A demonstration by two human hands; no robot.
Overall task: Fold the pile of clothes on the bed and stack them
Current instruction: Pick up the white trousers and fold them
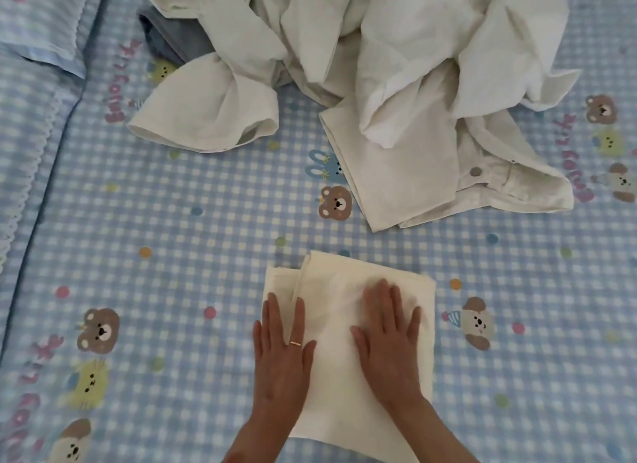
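Note:
A cream garment (339,328), folded into a rectangle, lies on the bed near me. My left hand (282,352), with a gold ring, rests flat on its left edge, fingers together. Flat on the garment's right half presses my right hand (391,338), fingers slightly spread. Neither hand grips anything. Farther away sits a rumpled pile of white and cream clothes (362,55). Cream trousers with a metal button (431,176) spill out of the pile toward me.
The bed sheet (179,221) is blue gingham with cartoon bears and pink lettering. A blue-grey garment (165,35) peeks from under the pile's left side. A matching pillow (38,24) lies at the far left, by a lace-trimmed seam.

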